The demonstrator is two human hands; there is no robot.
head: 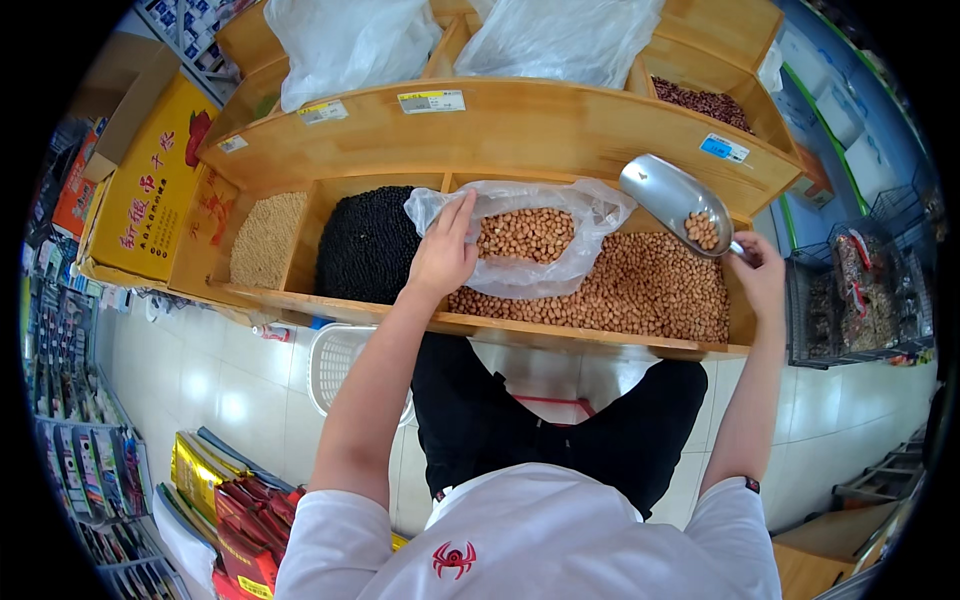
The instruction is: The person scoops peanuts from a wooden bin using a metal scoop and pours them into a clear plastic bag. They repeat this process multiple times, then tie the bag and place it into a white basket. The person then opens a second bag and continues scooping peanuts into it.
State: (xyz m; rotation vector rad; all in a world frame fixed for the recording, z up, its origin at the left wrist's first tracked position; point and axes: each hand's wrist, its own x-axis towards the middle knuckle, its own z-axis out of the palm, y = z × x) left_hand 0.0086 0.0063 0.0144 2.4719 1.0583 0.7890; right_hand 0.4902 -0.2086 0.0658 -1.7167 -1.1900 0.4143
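Note:
My left hand is at the left rim of a clear plastic bag, fingers stretched along the film. Inside the bag's wide mouth lies a heap of shelled peanuts. The bag rests on loose peanuts in a compartment of a wooden bin. My right hand grips the short handle of a metal scoop at the compartment's right end. A few peanuts sit near the scoop's handle end, and its mouth points up and left, apart from the bag.
Black beans and pale beige grains fill compartments to the left. A raised wooden board stands behind, with plastic bags and dark red beans beyond. A white plastic basket is on the floor; wire baskets stand right.

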